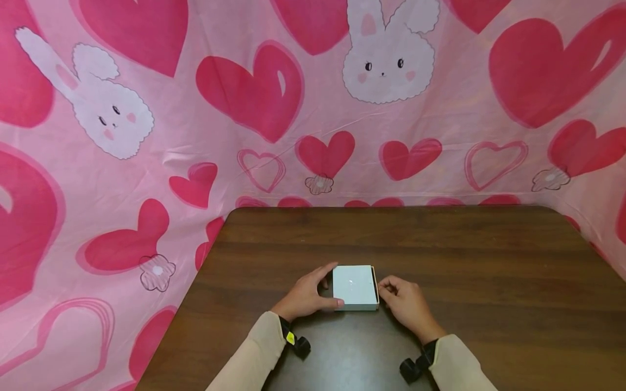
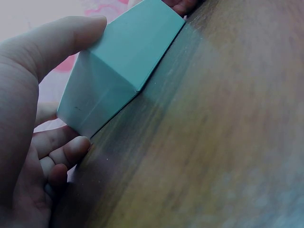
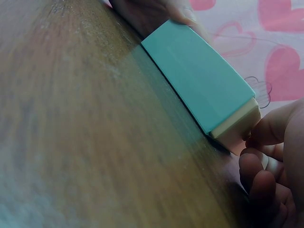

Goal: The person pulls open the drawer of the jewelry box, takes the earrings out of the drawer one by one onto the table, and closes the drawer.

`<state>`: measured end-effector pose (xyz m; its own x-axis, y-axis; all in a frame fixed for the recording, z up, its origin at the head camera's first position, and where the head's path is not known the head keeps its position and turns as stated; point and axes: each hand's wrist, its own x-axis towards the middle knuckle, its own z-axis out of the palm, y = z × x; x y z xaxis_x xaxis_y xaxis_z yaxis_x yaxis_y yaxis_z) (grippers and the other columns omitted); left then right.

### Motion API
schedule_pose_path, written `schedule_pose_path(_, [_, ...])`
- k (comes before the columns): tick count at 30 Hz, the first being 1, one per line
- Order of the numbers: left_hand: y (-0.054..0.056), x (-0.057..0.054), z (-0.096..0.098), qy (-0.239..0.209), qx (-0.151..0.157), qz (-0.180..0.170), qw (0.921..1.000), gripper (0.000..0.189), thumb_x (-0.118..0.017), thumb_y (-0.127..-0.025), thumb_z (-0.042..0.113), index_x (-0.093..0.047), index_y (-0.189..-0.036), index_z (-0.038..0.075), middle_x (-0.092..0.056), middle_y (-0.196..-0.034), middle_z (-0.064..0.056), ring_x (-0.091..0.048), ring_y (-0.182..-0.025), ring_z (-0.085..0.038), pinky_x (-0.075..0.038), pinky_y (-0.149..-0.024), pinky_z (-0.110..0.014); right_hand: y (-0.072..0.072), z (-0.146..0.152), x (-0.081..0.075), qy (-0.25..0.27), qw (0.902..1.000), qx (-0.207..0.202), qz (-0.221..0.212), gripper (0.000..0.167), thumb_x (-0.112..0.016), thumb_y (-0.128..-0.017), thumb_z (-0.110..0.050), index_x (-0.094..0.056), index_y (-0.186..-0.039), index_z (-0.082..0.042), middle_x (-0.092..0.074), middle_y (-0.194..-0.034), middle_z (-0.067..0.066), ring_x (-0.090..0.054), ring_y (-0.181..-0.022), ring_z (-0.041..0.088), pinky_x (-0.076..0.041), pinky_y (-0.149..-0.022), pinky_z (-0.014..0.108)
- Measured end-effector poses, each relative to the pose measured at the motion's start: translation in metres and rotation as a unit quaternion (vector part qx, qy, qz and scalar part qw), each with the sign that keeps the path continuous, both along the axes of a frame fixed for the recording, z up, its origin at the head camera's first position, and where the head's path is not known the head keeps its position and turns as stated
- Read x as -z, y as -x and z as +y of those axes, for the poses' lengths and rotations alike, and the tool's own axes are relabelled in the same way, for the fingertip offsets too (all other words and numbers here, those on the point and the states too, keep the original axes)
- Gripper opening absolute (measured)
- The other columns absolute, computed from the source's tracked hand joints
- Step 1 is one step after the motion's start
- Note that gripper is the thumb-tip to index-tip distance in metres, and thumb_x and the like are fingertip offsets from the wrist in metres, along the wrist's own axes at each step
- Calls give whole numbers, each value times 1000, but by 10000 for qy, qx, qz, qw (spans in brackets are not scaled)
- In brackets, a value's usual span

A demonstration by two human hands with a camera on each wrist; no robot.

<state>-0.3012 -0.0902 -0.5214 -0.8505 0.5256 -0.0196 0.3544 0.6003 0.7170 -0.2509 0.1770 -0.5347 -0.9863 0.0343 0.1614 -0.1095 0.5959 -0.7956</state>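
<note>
A small pale mint slide-out box (image 1: 353, 287) lies flat on the brown wooden table, its top nearly white in the head view. My left hand (image 1: 307, 294) grips it from the left, thumb on the near edge and a finger at the far corner. At the box's right end, a cream inner tray (image 3: 240, 124) sticks out slightly from the mint sleeve (image 3: 199, 78). My right hand (image 1: 407, 305) pinches at that tray's end with thumb and forefinger; the exact spot between the fingertips is hidden. The tray's inside is covered by the sleeve.
The wooden table (image 1: 489, 271) stretches out around the box, with rounded far corners. Behind and to the left hangs a pink cloth (image 1: 332, 119) printed with hearts and rabbits. Dark straps with small black cameras (image 1: 411, 370) sit on both wrists, below beige sleeves.
</note>
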Motion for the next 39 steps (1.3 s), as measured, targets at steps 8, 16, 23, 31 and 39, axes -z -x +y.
schedule_pose_path(8, [1, 3, -2, -79, 71, 31, 9999, 95, -75, -74, 63, -30, -153, 35, -52, -120, 8, -49, -100, -12, -44, -80, -38, 1, -1, 0, -35, 10000, 6, 53, 7, -67, -90, -14, -69, -84, -16, -56, -64, -6, -51, -56, 13, -41, -54, 29])
schedule_pose_path(16, [6, -2, -1, -181, 127, 83, 9997, 95, -74, -74, 62, -30, -153, 33, -51, -121, 7, -49, -101, -13, -44, -78, -38, 7, 0, -6, -107, 9999, -2, 106, 6, -67, -91, -16, -70, -86, -15, -57, -67, -6, -53, -60, 13, -42, -58, 30])
schedule_pose_path(23, [17, -7, 6, -61, 133, 343, 9993, 97, -74, -72, 66, -30, -153, 35, -52, -109, 9, -49, -97, -11, -44, -77, -36, 12, 7, -16, -78, 9997, -102, 191, 6, -65, -93, -16, -70, -89, -15, -59, -68, -5, -56, -58, 13, -44, -55, 31])
schedule_pose_path(31, [14, -5, 7, 72, 184, 342, 9992, 97, -72, -72, 68, -30, -153, 35, -52, -115, 9, -49, -98, -10, -44, -77, -36, 8, 8, -11, -176, 9998, -44, -59, 6, -65, -93, -17, -69, -89, -14, -58, -66, -4, -55, -59, 14, -43, -57, 32])
schedule_pose_path(39, [6, 2, 1, 91, 86, 224, 9997, 96, -74, -73, 66, -31, -152, 34, -52, -118, 9, -49, -98, -11, -43, -79, -37, 4, 2, 0, -48, 10000, -79, 2, 6, -66, -92, -14, -69, -87, -15, -57, -65, -5, -54, -57, 12, -42, -55, 29])
